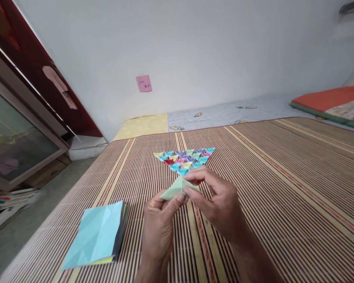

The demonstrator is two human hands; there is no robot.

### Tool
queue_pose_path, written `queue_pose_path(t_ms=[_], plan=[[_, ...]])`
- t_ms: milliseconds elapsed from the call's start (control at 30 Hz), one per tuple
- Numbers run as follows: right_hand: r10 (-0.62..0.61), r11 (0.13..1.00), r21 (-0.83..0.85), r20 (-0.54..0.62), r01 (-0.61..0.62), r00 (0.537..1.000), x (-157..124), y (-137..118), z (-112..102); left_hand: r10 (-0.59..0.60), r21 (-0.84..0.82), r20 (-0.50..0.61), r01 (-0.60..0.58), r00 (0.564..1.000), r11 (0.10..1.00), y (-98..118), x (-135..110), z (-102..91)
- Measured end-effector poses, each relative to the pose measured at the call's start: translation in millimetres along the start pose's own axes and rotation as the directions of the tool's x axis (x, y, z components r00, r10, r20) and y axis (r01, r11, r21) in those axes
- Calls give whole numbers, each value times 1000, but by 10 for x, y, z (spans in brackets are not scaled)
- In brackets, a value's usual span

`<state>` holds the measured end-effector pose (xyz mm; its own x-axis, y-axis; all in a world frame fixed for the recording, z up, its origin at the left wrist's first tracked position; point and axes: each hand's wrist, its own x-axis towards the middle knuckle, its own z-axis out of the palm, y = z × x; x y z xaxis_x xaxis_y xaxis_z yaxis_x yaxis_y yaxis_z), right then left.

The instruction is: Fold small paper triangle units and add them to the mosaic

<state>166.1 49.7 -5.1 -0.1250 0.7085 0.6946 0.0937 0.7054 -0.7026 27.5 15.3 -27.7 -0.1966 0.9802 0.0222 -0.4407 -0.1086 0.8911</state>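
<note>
A pale green sheet of folded paper (174,188), bent into a roughly triangular shape, is held up between both hands over the mat. My left hand (159,222) pinches its lower left side, thumb in front and fingers behind. On the right side, my right hand (220,200) grips it between thumb and fingers, partly covering that end. Just beyond the hands lie several small folded paper pieces (185,159) in blue, purple, pink, yellow, green and red, laid in rows that form a downward-pointing triangle.
A stack of coloured paper (96,234), light blue on top, sits at the left on the striped mat (271,196). Folded orange bedding (327,98) lies at the far right. A pink note (144,83) is stuck on the wall (209,51). The bed's left edge drops to the floor.
</note>
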Motion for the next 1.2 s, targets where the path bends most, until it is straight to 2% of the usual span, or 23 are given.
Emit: queue_pose_path(t_ms=[300, 500, 767, 867, 1067, 1200], plan=[[-2, 1000, -10, 8, 2, 1000, 6, -8, -2, 6, 34, -4, -6, 1000, 999, 1, -14, -12], [-15, 999, -44, -21, 14, 1000, -5, -15, -7, -53, -59, -44, 50, 998, 997, 45, -5, 43], [-34, 999, 10, 15, 34, 999, 21, -46, -17, -62, -110, -18, 60, 998, 992, 62, 5, 52], [-10, 998, 57, 18, 9, 1000, 16, -44, -21, -52, -103, -5, 52, 999, 993, 55, 5, 47], [106, 962, 247, 70, -120, 992, 4, -35, -18, -25, -98, 27, 28, 999, 995, 55, -23, 43], [120, 957, 255, 77, -136, 990, 17, -48, -8, -22, -102, 54, 27, 998, 994, 71, -29, 50]])
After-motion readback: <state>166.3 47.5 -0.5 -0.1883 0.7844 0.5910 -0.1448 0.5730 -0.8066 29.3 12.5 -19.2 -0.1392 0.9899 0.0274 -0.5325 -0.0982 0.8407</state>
